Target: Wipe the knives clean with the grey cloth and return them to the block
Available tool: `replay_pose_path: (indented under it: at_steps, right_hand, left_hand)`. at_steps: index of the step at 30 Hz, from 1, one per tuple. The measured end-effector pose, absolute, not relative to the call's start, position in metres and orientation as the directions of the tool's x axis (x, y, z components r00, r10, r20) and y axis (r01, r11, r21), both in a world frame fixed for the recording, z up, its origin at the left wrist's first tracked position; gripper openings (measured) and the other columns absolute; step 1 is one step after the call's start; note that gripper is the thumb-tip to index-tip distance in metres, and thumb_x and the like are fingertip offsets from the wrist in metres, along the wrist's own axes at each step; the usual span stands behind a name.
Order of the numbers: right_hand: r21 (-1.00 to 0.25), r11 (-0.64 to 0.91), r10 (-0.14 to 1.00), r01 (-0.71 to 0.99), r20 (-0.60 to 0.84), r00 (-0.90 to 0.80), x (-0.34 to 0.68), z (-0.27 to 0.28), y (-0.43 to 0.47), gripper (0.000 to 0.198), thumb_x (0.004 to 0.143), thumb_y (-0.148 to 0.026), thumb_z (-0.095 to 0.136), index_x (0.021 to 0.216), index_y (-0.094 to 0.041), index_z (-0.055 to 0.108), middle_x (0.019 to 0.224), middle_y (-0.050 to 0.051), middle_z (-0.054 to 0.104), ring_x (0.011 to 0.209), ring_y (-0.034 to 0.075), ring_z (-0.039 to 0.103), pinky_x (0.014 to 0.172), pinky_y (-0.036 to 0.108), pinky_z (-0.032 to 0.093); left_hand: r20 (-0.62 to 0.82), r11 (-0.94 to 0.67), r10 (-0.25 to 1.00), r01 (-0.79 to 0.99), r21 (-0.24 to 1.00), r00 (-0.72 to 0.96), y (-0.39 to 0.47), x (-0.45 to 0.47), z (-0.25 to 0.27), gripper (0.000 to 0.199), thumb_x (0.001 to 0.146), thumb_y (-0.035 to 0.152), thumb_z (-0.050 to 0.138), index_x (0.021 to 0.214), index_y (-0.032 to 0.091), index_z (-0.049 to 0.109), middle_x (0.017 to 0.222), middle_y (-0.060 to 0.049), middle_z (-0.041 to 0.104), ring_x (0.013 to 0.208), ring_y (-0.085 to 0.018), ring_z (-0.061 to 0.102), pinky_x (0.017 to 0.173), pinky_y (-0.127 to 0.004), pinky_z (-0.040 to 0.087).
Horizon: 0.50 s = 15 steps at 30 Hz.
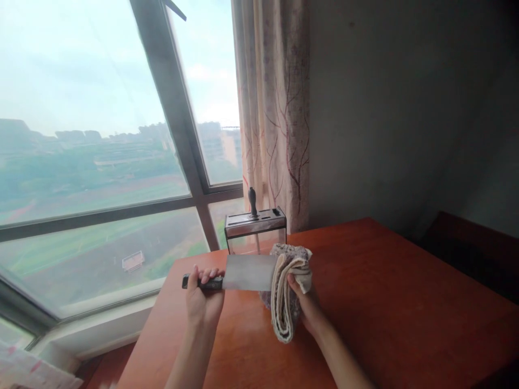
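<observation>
My left hand is closed round the black handle of a cleaver, whose broad blade points to the right, held above the table. In my right hand is a folded cloth, pale and thick, with a grey fluffy side. The thumb presses on its folds, and the other fingers are hidden behind it. The blade's far end meets the cloth; whether the cloth wraps round it, I cannot tell. Just behind the cleaver stands a knife block with clear sides and a dark-handled tool upright in its top.
The reddish-brown wooden table stretches off to the right. Along its left side runs a large window with a grey frame. A patterned curtain hangs behind the knife block, beside a grey wall.
</observation>
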State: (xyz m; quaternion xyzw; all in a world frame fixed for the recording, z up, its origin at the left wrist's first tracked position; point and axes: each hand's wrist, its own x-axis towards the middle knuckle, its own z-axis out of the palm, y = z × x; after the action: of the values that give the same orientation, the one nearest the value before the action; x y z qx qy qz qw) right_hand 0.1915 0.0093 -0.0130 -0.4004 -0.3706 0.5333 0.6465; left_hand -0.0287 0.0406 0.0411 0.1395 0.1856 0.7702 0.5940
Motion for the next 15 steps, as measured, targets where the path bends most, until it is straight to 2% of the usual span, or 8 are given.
replay_pose_path:
  at_steps: [2,5,12,15]
  right_hand:
    - [-0.923,0.068,0.997,-0.379,0.046,0.068,0.188,-0.012,0.005,0.053,0.068,-0.052,0.074,0.107,-0.018,0.064,0.107,0.011,0.071,0.101,0.028,0.066,0.088,0.04,0.052]
    - [-0.956,0.117,0.992,-0.269,0.125,-0.013,0.184,-0.012,0.003,0.047,0.069,-0.048,0.075,0.104,-0.019,0.066,0.109,0.01,0.07,0.104,0.028,0.064,0.094,0.04,0.047]
    - [-0.955,0.251,0.968,-0.162,0.242,0.072,0.19,-0.012,0.008,0.031,0.075,-0.041,0.07,0.097,-0.019,0.067,0.103,0.009,0.071,0.097,0.027,0.065,0.089,0.041,0.049]
    - [-0.952,0.274,0.962,-0.136,0.269,0.056,0.195,-0.01,0.009,0.028,0.076,-0.038,0.07,0.098,-0.02,0.067,0.102,0.008,0.071,0.096,0.026,0.065,0.088,0.041,0.049]
  left_hand:
    - [0.01,-0.269,0.956,-0.863,0.427,-0.293,0.04,-0.034,0.043,0.036,0.074,0.022,0.07,0.062,0.02,0.036,0.049,0.01,0.038,0.053,-0.007,0.047,0.068,-0.024,0.047]
    - [-0.023,-0.293,0.945,-0.881,0.372,-0.325,0.039,-0.036,0.047,0.034,0.075,0.018,0.066,0.061,0.02,0.035,0.049,0.01,0.038,0.053,-0.007,0.046,0.068,-0.024,0.047]
    - [-0.031,-0.256,0.956,-0.882,0.395,-0.292,0.037,-0.024,0.051,0.031,0.075,0.014,0.064,0.06,0.019,0.037,0.048,0.01,0.034,0.054,-0.008,0.045,0.069,-0.024,0.046]
    - [-0.015,-0.252,0.959,-0.876,0.411,-0.283,0.036,-0.024,0.053,0.031,0.074,0.013,0.064,0.059,0.019,0.037,0.047,0.01,0.034,0.054,-0.008,0.044,0.069,-0.024,0.046]
